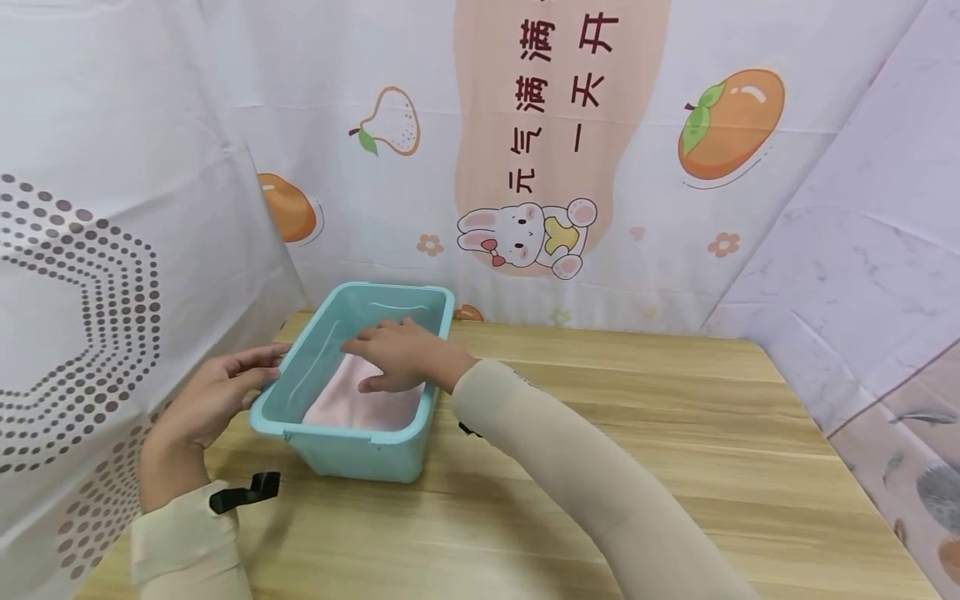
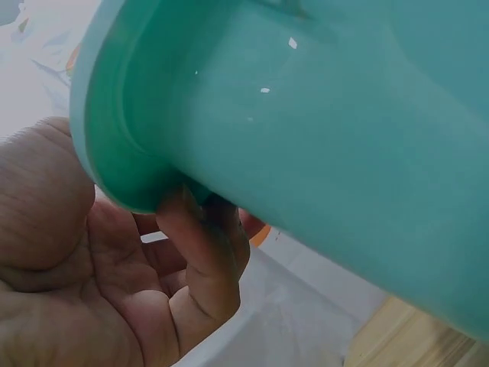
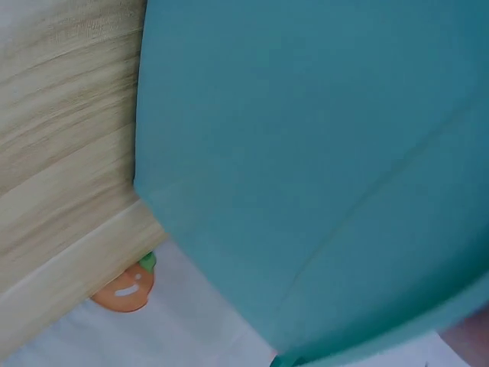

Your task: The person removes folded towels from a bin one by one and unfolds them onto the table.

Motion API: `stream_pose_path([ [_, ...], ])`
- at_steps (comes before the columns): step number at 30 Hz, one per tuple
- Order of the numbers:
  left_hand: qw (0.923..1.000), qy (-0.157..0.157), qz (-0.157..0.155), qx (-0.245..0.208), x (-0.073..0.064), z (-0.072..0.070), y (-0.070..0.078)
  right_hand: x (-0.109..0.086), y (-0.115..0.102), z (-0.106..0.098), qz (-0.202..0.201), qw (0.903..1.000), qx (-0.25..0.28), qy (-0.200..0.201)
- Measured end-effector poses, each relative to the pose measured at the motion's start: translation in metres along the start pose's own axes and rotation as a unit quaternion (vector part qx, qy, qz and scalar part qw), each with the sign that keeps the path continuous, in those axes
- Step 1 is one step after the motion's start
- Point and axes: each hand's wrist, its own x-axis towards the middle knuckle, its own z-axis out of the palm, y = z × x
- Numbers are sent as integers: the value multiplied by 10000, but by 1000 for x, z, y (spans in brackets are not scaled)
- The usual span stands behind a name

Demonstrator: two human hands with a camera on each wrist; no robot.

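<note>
Hand [image 1: 399, 354] over pink cloth [image 1: 343, 402]; palm down

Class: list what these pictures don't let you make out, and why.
Head view: part of the pink cloth, behind the right hand; uppermost Chinese lettering, cut off by the top edge.
Left wrist view: inside of the teal bin, behind its outer wall.
Right wrist view: the right hand's fingers, behind the bin or out of frame.
</note>
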Motion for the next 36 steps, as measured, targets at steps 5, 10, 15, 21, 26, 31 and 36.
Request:
stream_pose_path([
  [5,9999,-20,1,-164,-2,0,3,12,-11,2,-320,9986,-308,-284],
  [10,10000,16,-50,31,-1,4,3,20,-16,7,-525,9966,-436,-469],
  [15,9999,-43,-131,79,1,8,2,26,-16,15,-729,9924,-333,-933],
  [21,9994,5,-141,309,-3,2,3,35,-18,9,-842,9884,-370,-1205],
  [26,9996,-47,-72,264,-4,-2,1,40,-17,3,-930,9858,-387,-1347],
  [31,9992,19,-99,378,-5,-2,1,45,-12,4,-989,9847,-231,-1415],
  [36,9986,103,-83,507,-4,-1,1,48,-4,10,-889,9868,26,-1356],
])
